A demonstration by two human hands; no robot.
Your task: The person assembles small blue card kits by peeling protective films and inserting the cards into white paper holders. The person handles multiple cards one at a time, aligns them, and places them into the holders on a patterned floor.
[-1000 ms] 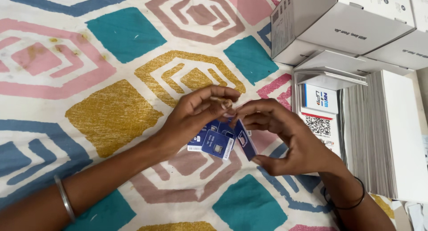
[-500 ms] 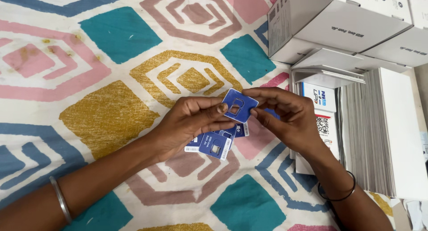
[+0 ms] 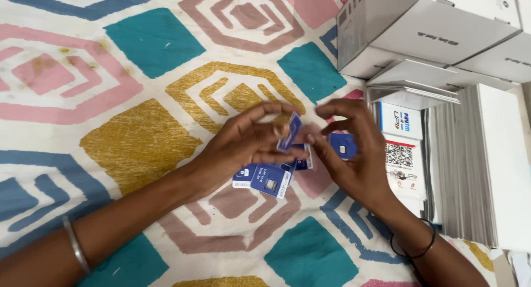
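Nearest, on the patterned cloth (image 3: 138,148): a few blue cards (image 3: 269,181) lying flat under the hands. Above them, left hand (image 3: 243,146) pinching one small blue card (image 3: 290,133) upright between thumb and fingers. Right hand (image 3: 354,159) curled, fingertips touching that card, another blue card (image 3: 343,145) in the palm. Farther right, printed leaflets (image 3: 402,154) and stacked white sheets (image 3: 481,165). Farthest, white boxes (image 3: 420,27).

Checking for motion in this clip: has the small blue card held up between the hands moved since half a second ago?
Yes. The small blue card has tipped from face-up to edge-on, staying left of the white boxes.
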